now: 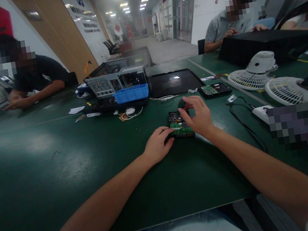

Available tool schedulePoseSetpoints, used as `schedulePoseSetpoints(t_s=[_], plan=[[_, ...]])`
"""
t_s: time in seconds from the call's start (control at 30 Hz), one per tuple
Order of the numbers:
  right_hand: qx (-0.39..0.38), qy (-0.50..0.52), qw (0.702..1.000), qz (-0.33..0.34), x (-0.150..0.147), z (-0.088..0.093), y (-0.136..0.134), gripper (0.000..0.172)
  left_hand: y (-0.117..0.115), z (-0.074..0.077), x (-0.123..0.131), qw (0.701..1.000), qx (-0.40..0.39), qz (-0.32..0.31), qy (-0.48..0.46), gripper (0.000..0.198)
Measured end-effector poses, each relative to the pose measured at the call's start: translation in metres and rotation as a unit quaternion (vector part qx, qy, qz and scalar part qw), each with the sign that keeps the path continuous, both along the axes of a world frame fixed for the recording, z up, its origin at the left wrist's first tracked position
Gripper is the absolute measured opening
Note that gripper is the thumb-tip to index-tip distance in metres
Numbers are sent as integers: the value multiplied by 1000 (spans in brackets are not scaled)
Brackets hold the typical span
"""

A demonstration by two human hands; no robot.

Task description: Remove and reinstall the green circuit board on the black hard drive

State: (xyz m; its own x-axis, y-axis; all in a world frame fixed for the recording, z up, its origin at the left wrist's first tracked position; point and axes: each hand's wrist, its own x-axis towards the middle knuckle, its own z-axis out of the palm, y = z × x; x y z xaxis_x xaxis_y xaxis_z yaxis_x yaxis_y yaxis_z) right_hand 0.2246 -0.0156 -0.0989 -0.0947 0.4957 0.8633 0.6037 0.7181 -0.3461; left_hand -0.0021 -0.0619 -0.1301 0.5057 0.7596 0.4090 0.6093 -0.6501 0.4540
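Note:
A hard drive [182, 131] with its green circuit board facing up lies on the green table in front of me. My left hand [160, 143] grips the drive's left side, thumb at the near edge and fingertips over the board. Above the drive's far right corner, my right hand [198, 114] is closed with thumb and forefinger around a small dark piece [181, 105], whose kind I cannot make out. Part of the drive's right side is hidden by this hand. A second hard drive [215, 90], also showing a green board, rests farther back to the right.
An opened computer case [115, 80] stands at the back, a blue tray [132, 93] before it and a black panel [176, 82] beside it. White fans [249, 76] and a black cable [246, 125] lie to the right. Other people sit across the table.

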Motion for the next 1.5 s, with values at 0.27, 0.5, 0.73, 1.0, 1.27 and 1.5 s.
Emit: schedulePoseSetpoints(t_s=[0.27, 0.5, 0.73, 1.0, 1.27, 1.5], plan=[[6, 7, 1000, 24, 1, -2, 2, 43, 0, 0, 0, 1000, -4, -2, -1, 38], [18, 6, 1000, 1, 3, -1, 5, 38, 0, -1, 0, 1000, -10, 1, -1, 38], [10, -21, 1000, -3, 2, 2, 0, 42, 0, 0, 1, 1000, -10, -4, -5, 38], [4, -27, 1000, -11, 2, 0, 2, 42, 0, -1, 0, 1000, -9, -2, -4, 39], [-7, -42, 999, -2, 2, 7, -4, 41, -1, 1, 0, 1000, -13, 2, 2, 38], [3, -12, 1000, -18, 2, 2, 1, 39, 0, -2, 0, 1000, -4, -8, -8, 39]])
